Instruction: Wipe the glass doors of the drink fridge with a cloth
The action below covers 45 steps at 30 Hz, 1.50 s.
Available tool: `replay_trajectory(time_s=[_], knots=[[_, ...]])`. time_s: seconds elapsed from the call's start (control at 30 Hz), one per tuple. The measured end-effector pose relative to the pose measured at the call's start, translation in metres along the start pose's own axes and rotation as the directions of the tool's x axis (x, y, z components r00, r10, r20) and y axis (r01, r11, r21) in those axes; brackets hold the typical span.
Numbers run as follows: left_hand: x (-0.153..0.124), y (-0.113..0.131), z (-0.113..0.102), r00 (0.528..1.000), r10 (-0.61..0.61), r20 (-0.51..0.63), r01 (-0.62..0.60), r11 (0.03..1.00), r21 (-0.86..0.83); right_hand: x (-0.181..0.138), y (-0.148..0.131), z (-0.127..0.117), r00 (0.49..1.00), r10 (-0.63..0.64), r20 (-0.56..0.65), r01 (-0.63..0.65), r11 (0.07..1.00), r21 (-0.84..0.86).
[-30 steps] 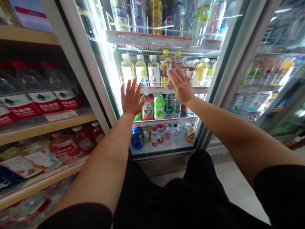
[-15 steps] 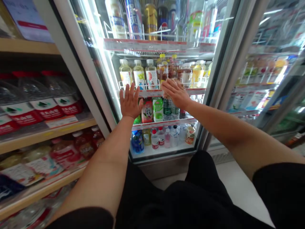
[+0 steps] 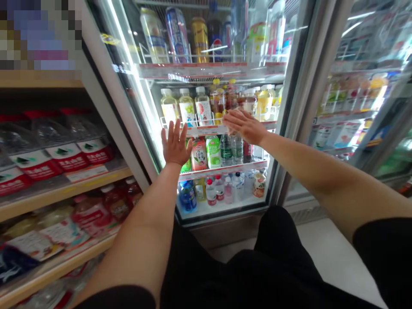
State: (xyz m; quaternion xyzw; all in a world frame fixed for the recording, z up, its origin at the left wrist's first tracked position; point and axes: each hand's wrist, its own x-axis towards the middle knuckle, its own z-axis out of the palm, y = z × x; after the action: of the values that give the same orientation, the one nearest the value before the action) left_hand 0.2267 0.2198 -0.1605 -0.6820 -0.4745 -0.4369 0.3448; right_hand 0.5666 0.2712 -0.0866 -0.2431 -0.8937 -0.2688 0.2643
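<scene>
My left hand lies flat with fingers spread against the glass door of a lit drinks cooler, holding nothing. Farther right, my right hand is laid on the same door, fingers together and pointing left. Under its fingers shows a pale, crumpled cloth, mostly hidden by the hand; whether it is fabric or paper I cannot tell. Behind the glass, juice bottles stand on a middle shelf. A green carton-like drink and clear green-labelled bottles are on the shelf below.
An open wooden shelf at the left carries red-capped water bottles and pink drinks. Cans fill the cooler's top shelf. A metal door frame and another cooler are at the right. My black-clothed knees are close to the cooler's base.
My right hand has slid a little to the right along the glass with the cloth. My left hand stays on the door. The view has tilted slightly up.
</scene>
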Motion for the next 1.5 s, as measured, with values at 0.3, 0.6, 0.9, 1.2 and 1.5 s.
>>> replay_trajectory(time_s=[0.3,0.6,0.9,1.2,1.5], knots=[[0.001,0.003,-0.002,0.999,-0.035,0.036,0.035,0.999,-0.020,0.032,0.002,0.002,0.832,0.435,-0.345,-0.392,0.900,0.190],[0.001,0.009,-0.008,0.997,-0.060,0.057,0.059,0.998,0.017,0.066,-0.054,0.013,0.974,0.109,-0.199,-0.073,0.981,0.180],[0.000,0.007,-0.009,0.999,-0.035,0.040,0.034,0.999,0.007,0.086,-0.069,0.026,0.857,0.370,-0.359,-0.282,0.919,0.274],[0.014,0.046,0.001,0.967,0.251,-0.029,-0.253,0.961,-0.113,0.082,-0.103,0.019,0.968,0.143,-0.204,-0.061,0.931,0.361],[0.004,0.058,0.009,0.949,0.313,0.034,-0.314,0.948,0.045,0.023,-0.006,-0.007,0.941,0.324,-0.095,-0.318,0.945,0.073]])
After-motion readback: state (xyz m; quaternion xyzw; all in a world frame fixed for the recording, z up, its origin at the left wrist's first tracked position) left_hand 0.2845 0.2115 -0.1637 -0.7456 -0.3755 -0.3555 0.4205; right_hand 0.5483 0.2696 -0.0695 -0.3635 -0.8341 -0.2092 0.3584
